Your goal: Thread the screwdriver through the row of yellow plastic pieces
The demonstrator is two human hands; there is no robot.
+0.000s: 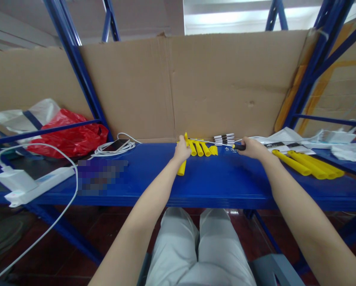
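My left hand (182, 150) is closed around a yellow tube-shaped piece (181, 168), whose lower end sticks out below my fist. In my right hand (252, 147) is a screwdriver (239, 147) with a black and yellow handle. Its long thin shaft runs left, and the tip reaches the top of the yellow piece; whether it touches a screw is too small to see. Several yellow tubes (199, 148) lie side by side just right of my left hand, next to small flat yellow parts (213, 150). Tiny screw-like bits (227, 149) lie near the screwdriver.
Black-and-white packets (224, 139) are stacked by the cardboard wall (210, 87). More yellow tubes (315, 167) lie on the right of the blue shelf (219, 178). To the left are a coiled white cable (114, 149), a power strip (47, 183) and a red bag (73, 135).
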